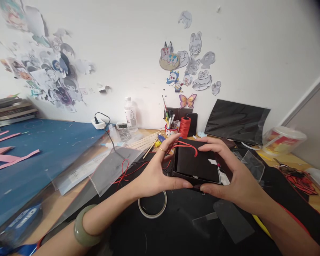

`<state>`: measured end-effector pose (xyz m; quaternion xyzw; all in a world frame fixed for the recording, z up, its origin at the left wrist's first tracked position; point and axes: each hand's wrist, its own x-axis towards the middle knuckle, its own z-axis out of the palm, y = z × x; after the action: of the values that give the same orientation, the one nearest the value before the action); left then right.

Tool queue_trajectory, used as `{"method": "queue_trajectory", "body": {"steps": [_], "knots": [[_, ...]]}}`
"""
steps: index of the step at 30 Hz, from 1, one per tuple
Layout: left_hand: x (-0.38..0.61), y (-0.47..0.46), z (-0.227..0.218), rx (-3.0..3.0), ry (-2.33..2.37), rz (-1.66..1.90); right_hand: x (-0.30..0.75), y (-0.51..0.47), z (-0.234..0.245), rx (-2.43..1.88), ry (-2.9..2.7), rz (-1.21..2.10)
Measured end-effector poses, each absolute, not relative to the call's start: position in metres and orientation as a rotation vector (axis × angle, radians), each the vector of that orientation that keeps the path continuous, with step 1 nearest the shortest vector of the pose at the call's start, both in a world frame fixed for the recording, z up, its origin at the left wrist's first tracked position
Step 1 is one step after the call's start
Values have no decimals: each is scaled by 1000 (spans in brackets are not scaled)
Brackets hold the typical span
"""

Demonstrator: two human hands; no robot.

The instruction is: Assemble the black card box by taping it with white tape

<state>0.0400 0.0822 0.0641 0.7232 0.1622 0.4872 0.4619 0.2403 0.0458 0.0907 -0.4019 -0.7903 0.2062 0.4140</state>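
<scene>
Holding a black box (196, 160) between both hands, over a black mat (122, 234) on the desk (302, 163); cannot tell whether raised or resting. Left hand (158, 172) clamped on the left side of the box, right hand (237, 176) clamped on the right, thumbs near each other along the near edge, fingers stretched toward the far side. Across the top of the box, a curled red ribbon (188, 143). Beside the right palm, a white scrap (224, 178), partly hidden.

Nearer the body, flat on the mat: a ring of tape (152, 216) just below the left hand, and a clear plastic piece (233, 220) by the right forearm. To the left, a loose loop of red cord (123, 174) near the left wrist, then a clear plastic sheet (113, 169) — and farther off, a blue mat (56, 138) with pink strips (21, 160).

Beyond the box, crowding the way to the wall (138, 53): wooden sticks (142, 141), a cup of pens (172, 131), a red spool (185, 127); more to the left, a bottle (130, 115). Propped to the right, a black sheet (237, 121), with a printed tub (284, 144) beside it. Higher up, paper cutouts (195, 44).
</scene>
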Motion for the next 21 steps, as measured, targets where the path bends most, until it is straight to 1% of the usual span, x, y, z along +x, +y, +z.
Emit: {"method": "queue_trajectory", "body": {"steps": [3,6,11,16,18,21], "knots": [[39,82,64,1845,491,1214,243,48,86,-1018,-1994,494],[40,83,62,1987,632,1352,241,48,84,-1091,-1986,463],[44,84,56,2207,747,1567,229,41,85,-1126,-1921,215],[46,76,55,2476,763,1612,218,35,89,-1153,-1863,96],[47,74,56,2547,792,1562,218,34,91,-1128,-1865,133],[52,74,52,2487,972,1430,220,33,90,-1126,-1852,358]]}}
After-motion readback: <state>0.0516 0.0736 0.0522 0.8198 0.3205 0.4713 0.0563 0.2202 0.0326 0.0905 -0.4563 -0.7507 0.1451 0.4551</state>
